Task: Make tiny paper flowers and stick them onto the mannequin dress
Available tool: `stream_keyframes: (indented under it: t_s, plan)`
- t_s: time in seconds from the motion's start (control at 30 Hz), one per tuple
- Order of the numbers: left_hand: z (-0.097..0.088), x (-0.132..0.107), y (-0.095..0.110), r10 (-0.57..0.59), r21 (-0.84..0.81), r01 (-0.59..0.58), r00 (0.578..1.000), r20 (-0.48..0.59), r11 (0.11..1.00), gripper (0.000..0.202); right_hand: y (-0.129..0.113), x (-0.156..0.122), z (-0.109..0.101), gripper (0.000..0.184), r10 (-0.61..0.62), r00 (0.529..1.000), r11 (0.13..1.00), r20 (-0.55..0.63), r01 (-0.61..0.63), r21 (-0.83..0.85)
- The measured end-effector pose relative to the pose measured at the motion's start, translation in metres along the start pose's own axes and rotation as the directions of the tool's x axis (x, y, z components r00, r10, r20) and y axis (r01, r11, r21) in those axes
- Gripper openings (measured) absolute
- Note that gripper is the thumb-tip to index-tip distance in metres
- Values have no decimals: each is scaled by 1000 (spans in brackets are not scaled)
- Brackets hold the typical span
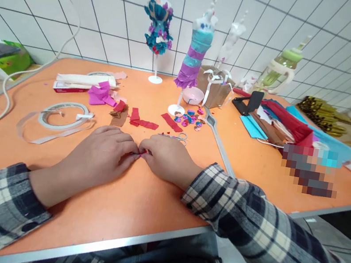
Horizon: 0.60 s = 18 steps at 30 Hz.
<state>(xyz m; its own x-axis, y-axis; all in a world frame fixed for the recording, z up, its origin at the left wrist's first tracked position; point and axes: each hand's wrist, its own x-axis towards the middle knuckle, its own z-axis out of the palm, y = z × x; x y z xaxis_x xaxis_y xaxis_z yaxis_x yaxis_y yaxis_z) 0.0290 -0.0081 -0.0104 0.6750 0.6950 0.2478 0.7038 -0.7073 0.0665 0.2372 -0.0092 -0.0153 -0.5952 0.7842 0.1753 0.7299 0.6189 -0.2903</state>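
Left hand and right hand meet over orange table, fingertips of both pinched on a tiny pinkish scrap, mostly hidden between them. Best kept light and even, tips close; tugging could tear it. Scissors lie just beyond right hand.

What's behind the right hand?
Small scissors lie just beyond the right hand, with red strips and colorful bits farther back on the orange table. Whatever the hand covers cannot be seen.
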Motion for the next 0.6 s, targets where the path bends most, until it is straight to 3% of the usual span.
stream_keyframes:
  t_s: [0.2, 0.47, 0.6]
  plan:
    - [-1, 1, 2, 4, 36, -5, 1000, 15, 999, 32, 3, 2, 2, 19, 76, 997, 997, -7, -76, -22]
    - [-2, 1, 2, 2, 7, -2, 1000, 4, 1000, 29, 2, 1, 0, 22, 3, 1000, 999, -9, -3, -36]
    - [-1, 0, 2, 17, 72, -16, 1000, -6, 997, 31, 0, 2, -1, 24, -8, 1000, 999, 1, 8, -47]
